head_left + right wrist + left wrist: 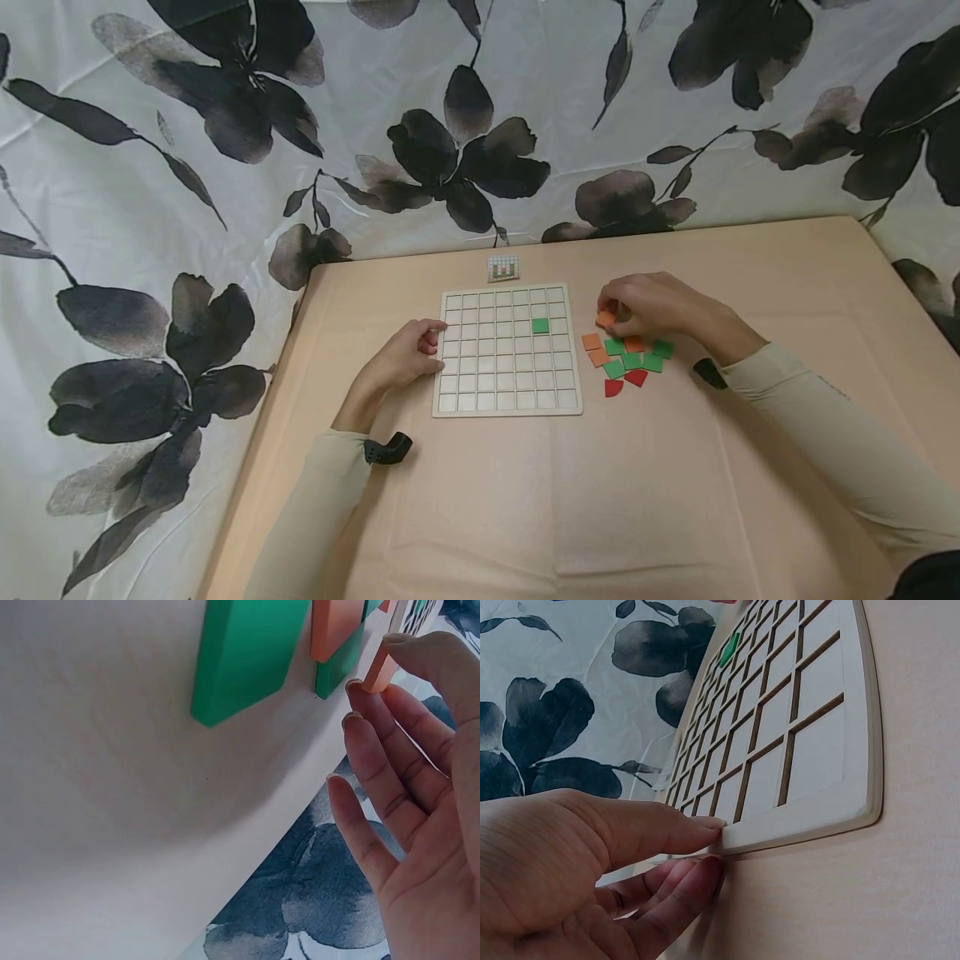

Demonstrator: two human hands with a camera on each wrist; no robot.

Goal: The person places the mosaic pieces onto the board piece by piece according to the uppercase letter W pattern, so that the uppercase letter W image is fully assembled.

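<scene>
- Orange tile [605, 319]: located at the 11 o'clock side of the loose pile; visible edge runs from 1 to 7 o'clock in the right wrist view.
- Right grip [656, 304]: gripping the orange tile between thumb and fingertips; forearm enters from 4 o'clock.
- Grid board [505, 382]: flat on the counter [637, 492]; side edges run roughly 12 to 6 o'clock; outline near square, so a long axis cannot be told.
- Left grip [405, 354]: at the board's 9 o'clock edge; thumb and fingers pinch the frame.
- Green tile [541, 326]: seated in one cell, between 1 and 2 o'clock from board centre.
- Loose pile [632, 361]: at the board's 3 o'clock side; orange and green squares, with red pieces [613, 387] toward 6 o'clock.
- Pattern card [503, 267]: just beyond the board's 12 o'clock edge.
</scene>
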